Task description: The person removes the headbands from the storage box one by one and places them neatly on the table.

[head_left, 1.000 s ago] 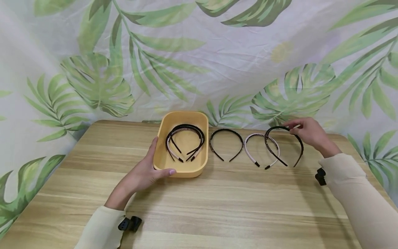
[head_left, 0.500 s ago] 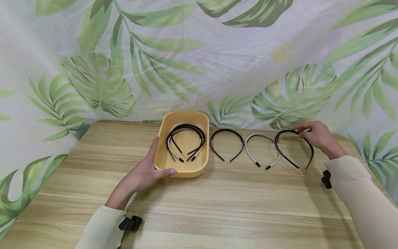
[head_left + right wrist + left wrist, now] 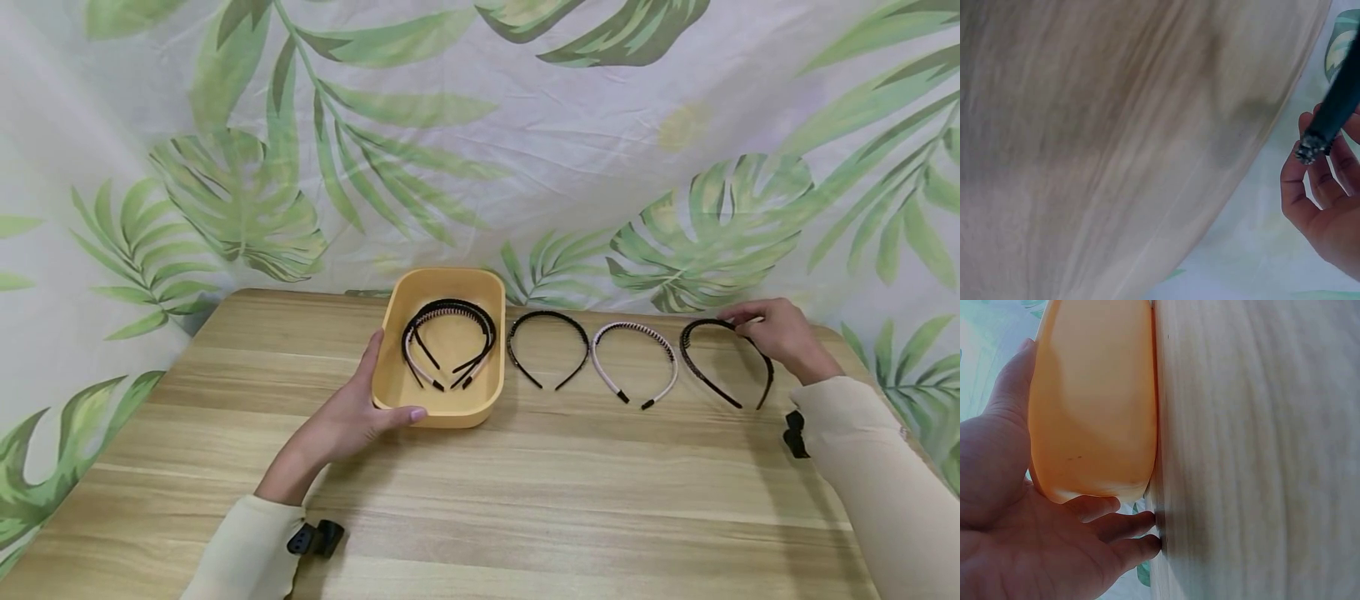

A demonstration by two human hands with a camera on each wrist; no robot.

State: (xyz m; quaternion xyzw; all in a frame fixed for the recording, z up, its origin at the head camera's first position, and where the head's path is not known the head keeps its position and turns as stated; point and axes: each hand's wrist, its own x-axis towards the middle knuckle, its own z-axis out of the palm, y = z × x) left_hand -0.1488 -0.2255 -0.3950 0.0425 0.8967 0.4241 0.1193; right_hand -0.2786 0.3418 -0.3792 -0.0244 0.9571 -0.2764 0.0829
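My left hand [image 3: 345,421] grips a yellow rectangular box [image 3: 442,419] at its near left corner, thumb along the front and fingers at the left side. Inside lie several overlapping headbands [image 3: 450,307], black and pale pink. My right hand [image 3: 783,333] pinches a black headband [image 3: 690,365] at the top right of its arch, low over the table's back right; its two ends point toward me. In the right wrist view this headband is a blurred dark strip [image 3: 1335,94] with a sparkly end. Left of it are a pale pink ridged headband [image 3: 599,371] and another black headband [image 3: 549,313].
The wooden table [image 3: 525,500] ends at the back against a leaf-print cloth [image 3: 450,150]. The box and the headbands stand in a row near that back edge. Each sleeve carries a black wrist device [image 3: 315,540].
My right hand has moved right and slightly toward me with the black headband, from overlapping the pink one to a spot apart from it. The left hand and box have stayed put.
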